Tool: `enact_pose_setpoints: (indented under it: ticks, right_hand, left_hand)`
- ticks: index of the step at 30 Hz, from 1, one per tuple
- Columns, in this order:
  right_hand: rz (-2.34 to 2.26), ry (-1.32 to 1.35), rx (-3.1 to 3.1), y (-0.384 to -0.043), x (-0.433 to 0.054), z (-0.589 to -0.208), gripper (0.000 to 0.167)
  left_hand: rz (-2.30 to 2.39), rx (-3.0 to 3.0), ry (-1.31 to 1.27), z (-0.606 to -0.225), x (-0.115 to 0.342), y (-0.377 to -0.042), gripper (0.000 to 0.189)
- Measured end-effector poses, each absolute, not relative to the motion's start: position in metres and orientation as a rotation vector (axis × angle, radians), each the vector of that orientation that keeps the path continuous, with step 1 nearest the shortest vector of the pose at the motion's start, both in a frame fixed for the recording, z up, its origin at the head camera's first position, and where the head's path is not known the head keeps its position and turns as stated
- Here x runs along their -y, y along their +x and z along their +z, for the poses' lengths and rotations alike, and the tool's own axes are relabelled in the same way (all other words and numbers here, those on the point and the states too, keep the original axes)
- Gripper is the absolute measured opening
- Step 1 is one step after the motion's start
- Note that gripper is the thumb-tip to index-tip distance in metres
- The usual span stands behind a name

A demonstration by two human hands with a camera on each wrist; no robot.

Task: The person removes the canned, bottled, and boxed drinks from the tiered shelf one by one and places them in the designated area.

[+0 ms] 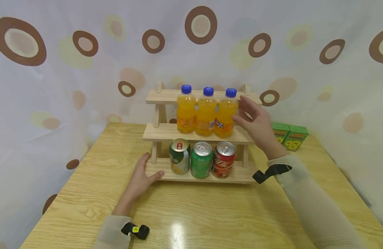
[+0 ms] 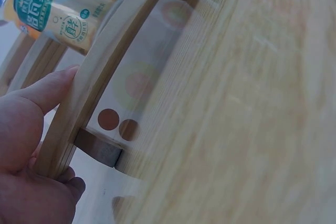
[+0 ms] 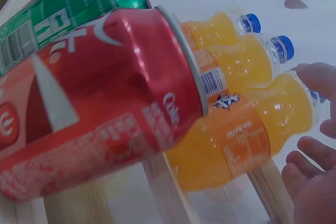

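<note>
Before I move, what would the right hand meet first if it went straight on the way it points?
Most likely the rightmost orange bottle, just ahead of the right hand; whether they already touch is hard to tell.

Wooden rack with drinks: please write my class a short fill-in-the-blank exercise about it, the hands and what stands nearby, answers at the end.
1. The caps on the orange-drink bottles are ____.
2. The left hand grips the wooden rack at the tier holding the ____.
3. The can nearest the right hand is mostly ____.
4. The boxes beside the rack are mainly ____.

Missing words: blue; cans; red; green.
</note>
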State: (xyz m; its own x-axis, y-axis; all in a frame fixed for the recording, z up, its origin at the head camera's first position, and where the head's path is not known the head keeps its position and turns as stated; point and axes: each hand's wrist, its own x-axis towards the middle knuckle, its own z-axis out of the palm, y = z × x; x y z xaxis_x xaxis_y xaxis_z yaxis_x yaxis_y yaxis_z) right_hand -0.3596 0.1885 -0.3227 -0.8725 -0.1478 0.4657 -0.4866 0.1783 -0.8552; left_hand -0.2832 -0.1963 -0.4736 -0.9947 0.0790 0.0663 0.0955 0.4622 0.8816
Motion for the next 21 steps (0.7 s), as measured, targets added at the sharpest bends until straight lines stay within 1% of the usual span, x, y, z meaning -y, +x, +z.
enact_pose_setpoints:
  ticks: [7,12,15,21]
  right_hand:
    - [1.781,0.584,2.253,-0.371,-0.171,-0.321,0.075]
    - [1.766,0.594,2.247,-0.377,-0.165,-0.329,0.076]
    - [1.723,0.589,2.256,-0.377,-0.165,-0.331,0.078]
    - [1.719,0.485,2.294,-0.372,-0.168,-0.327,0.085]
  left_hand:
    - [-1.618,2.673,-0.157,-0.474,0.196,-0.283,0.099]
    - [-1.606,2.673,-0.161,-0.474,0.197,-0.282,0.099]
    - [-1.61,2.667,-0.163,-0.474,0.197,-0.282,0.099]
    - [-1.618,2.669,-0.163,-0.473,0.196,-0.282,0.099]
